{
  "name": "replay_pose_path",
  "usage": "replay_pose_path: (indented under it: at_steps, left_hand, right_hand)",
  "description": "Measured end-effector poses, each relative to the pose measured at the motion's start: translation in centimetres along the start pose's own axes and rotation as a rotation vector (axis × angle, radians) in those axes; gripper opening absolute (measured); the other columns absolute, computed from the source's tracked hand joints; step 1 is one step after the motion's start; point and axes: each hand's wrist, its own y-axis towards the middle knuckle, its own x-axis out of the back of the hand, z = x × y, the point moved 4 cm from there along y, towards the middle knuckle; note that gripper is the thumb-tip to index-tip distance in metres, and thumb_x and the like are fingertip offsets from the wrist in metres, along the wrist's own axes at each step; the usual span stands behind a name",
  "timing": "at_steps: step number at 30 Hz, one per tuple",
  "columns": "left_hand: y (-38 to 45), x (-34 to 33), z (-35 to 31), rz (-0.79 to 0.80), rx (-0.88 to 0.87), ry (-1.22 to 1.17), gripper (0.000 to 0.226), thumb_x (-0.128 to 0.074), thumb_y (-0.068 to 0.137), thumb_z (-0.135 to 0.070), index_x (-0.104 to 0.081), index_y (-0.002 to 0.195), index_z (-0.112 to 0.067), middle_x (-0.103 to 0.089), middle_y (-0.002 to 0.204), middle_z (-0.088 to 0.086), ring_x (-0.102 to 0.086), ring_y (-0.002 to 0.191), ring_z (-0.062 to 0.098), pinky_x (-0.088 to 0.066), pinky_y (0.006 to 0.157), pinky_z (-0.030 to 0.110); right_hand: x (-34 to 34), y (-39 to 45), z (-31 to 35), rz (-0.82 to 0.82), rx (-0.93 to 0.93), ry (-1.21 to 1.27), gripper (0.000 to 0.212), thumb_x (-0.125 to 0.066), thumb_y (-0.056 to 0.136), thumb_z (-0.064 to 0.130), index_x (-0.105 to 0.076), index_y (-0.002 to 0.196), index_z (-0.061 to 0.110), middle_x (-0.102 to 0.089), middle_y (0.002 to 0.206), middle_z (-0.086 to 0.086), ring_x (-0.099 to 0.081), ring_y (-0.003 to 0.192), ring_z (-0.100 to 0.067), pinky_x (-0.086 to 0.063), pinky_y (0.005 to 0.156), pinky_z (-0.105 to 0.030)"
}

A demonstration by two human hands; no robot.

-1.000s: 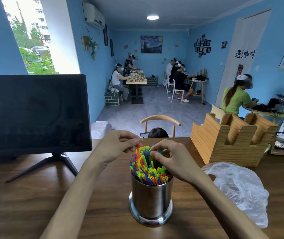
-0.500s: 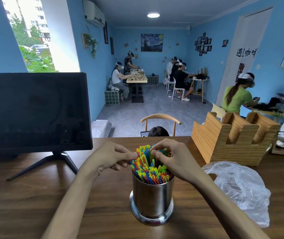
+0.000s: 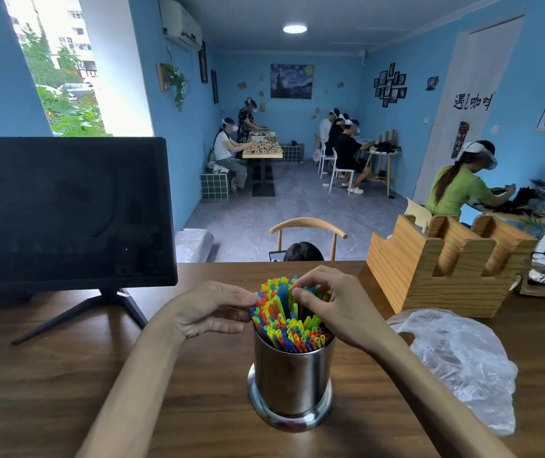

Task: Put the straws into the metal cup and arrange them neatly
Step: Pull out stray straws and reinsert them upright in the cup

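Note:
A shiny metal cup (image 3: 292,381) stands on the wooden table (image 3: 49,385) in front of me, packed with many coloured straws (image 3: 284,322) that stick up above its rim, taller at the back. My left hand (image 3: 211,309) rests against the left side of the bundle, fingertips touching the straws. My right hand (image 3: 333,305) curls over the top right of the bundle, with thumb and fingers pinching straw tips. The straws behind my right hand are hidden.
A dark monitor on a tripod stand (image 3: 69,213) sits at the left of the table. A wooden slotted holder (image 3: 446,269) stands at the back right, with a crumpled clear plastic bag (image 3: 459,361) in front of it. A chair (image 3: 307,233) and several seated people lie beyond.
My left hand has lowered from the straw tops to the left side of the bundle. My right hand stays over the top, its fingers shifted slightly among the tips.

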Motion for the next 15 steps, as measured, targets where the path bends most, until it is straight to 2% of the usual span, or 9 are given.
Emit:
replay_pose_path:
  at_steps: [2,6,8,10,12,15]
  left_hand:
    - [-0.1,0.1,-0.2,-0.049,-0.035,0.043,0.033,-0.082,0.070,-0.027,-0.081,0.097,-0.007,-0.078,0.095,0.012,-0.073,0.078,0.013,-0.063,0.064,0.026]
    - [-0.8,-0.3,-1.3,-0.323,-0.244,0.195,0.013,-0.083,0.079,-0.025,-0.081,0.086,-0.014,-0.076,0.075,0.007,-0.066,0.059,0.008,-0.059,0.055,0.023]
    - [-1.2,-0.5,-2.1,-0.391,-0.340,0.228,0.014,-0.083,0.080,-0.028,-0.081,0.083,-0.015,-0.076,0.074,0.004,-0.066,0.060,0.008,-0.055,0.052,0.022]
    - [-1.5,-0.6,-2.6,-0.364,-0.335,0.207,0.018,-0.083,0.079,-0.030,-0.080,0.085,-0.013,-0.077,0.077,0.003,-0.070,0.064,0.008,-0.054,0.050,0.020]
    - [-1.5,-0.7,-2.7,-0.276,-0.261,0.122,0.025,-0.083,0.074,-0.030,-0.078,0.088,-0.010,-0.078,0.081,0.007,-0.072,0.067,0.011,-0.057,0.049,0.021]
    - [-1.5,-0.5,-2.6,-0.164,-0.170,0.027,0.026,-0.083,0.066,-0.028,-0.080,0.087,-0.013,-0.078,0.088,0.014,-0.074,0.069,0.015,-0.061,0.055,0.023]
  right_hand:
    - [0.0,0.0,-0.1,0.001,-0.007,0.006,0.009,-0.067,0.096,0.036,-0.073,0.100,0.032,-0.065,0.105,0.020,-0.057,0.103,0.001,-0.052,0.090,-0.030]
    - [0.0,-0.1,-0.1,0.001,-0.002,0.009,0.008,-0.067,0.096,0.035,-0.073,0.100,0.032,-0.065,0.104,0.020,-0.058,0.103,0.000,-0.052,0.090,-0.031]
    - [0.1,-0.1,0.0,-0.002,-0.001,0.012,0.008,-0.067,0.096,0.034,-0.074,0.100,0.032,-0.065,0.104,0.019,-0.058,0.103,0.000,-0.052,0.090,-0.030]
    - [0.1,-0.1,0.0,-0.001,-0.001,0.012,0.008,-0.068,0.096,0.034,-0.074,0.100,0.031,-0.065,0.105,0.019,-0.058,0.104,0.000,-0.051,0.089,-0.029]
    - [0.0,-0.2,-0.1,0.000,-0.003,0.018,0.008,-0.068,0.096,0.035,-0.073,0.100,0.032,-0.064,0.105,0.020,-0.058,0.104,0.000,-0.051,0.089,-0.027]
    - [0.0,-0.3,-0.1,0.001,-0.010,0.025,0.009,-0.067,0.096,0.035,-0.074,0.101,0.031,-0.064,0.105,0.022,-0.058,0.104,0.002,-0.050,0.089,-0.025]
